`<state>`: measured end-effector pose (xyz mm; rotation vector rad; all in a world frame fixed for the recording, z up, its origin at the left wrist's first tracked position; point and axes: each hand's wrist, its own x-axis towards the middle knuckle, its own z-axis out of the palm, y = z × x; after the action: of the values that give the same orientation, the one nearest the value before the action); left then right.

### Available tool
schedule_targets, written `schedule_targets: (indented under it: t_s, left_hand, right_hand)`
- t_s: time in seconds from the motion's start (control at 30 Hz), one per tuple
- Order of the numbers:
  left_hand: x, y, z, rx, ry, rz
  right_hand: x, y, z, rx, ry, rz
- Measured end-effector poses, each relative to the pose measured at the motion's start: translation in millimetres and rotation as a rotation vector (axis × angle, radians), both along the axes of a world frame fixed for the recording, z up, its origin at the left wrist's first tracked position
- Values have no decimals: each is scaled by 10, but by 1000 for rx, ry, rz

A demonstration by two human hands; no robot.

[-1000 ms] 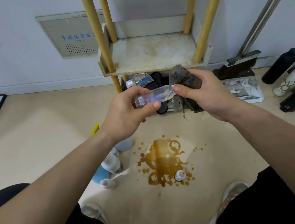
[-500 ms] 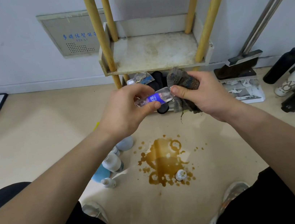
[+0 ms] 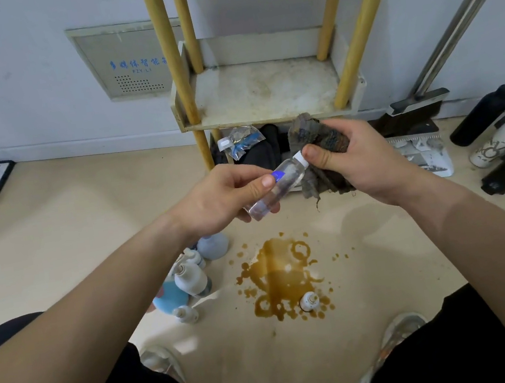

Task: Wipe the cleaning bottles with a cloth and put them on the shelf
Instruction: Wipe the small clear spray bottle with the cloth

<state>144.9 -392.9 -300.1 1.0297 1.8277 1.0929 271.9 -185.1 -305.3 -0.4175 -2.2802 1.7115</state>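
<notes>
While left hand (image 3: 223, 199) grips bottle (image 3: 281, 187), blue label (image 3: 277, 175) unreadable.

The clear bottle (image 3: 276, 188) bore a white cap and blue label; cloth (image 3: 319, 143) dark grey-brown; shelf (image 3: 263, 92) stained off-white with yellow posts; spill (image 3: 282, 274) brown.

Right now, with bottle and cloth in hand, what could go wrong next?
The clear bottle, tilted in the left hand, could slip and fall toward the brown spill below. The cloth in the right hand looks dirty, so it may smear. The shelf looks stained and might re-soil it.
</notes>
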Motion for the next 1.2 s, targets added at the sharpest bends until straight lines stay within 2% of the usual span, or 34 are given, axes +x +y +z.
schedule_targets:
  t_s: [0.2, 0.33, 0.43, 0.53, 0.67, 0.8, 0.97, 1.07, 1.2]
  left_hand:
    - [34, -3, -62, 13, 117, 65]
    - [40, -11, -112, 16, 174, 105]
    - [62, -44, -150, 31, 96, 162]
    - [83, -61, -168, 67, -13, 218]
    - [131, -95, -150, 46, 6, 222]
    - [136, -224, -140, -20, -108, 381]
    - [24, -600, -255, -117, 71, 604]
    - [54, -879, -508, -254, 173, 693]
    - [238, -1162, -1030, -329, 112, 802]
  right_hand:
    - [-33, -56, -59, -27, -66, -116]
    - [-44, -109, -78, -68, -34, -214]
    - [-66, -102, -69, -136, 4, -336]
    - [-78, -177, -38, -231, 14, -252]
    - [-79, -508, -83, -44, -132, -17]
    - [-138, -624, -165, 226, -200, 27]
    - [-354, -898, -330, 512, -341, 206]
    - [-537, -1092, -457, 562, -382, 291]
    - [-687, -1304, -759, 513, -426, 286]
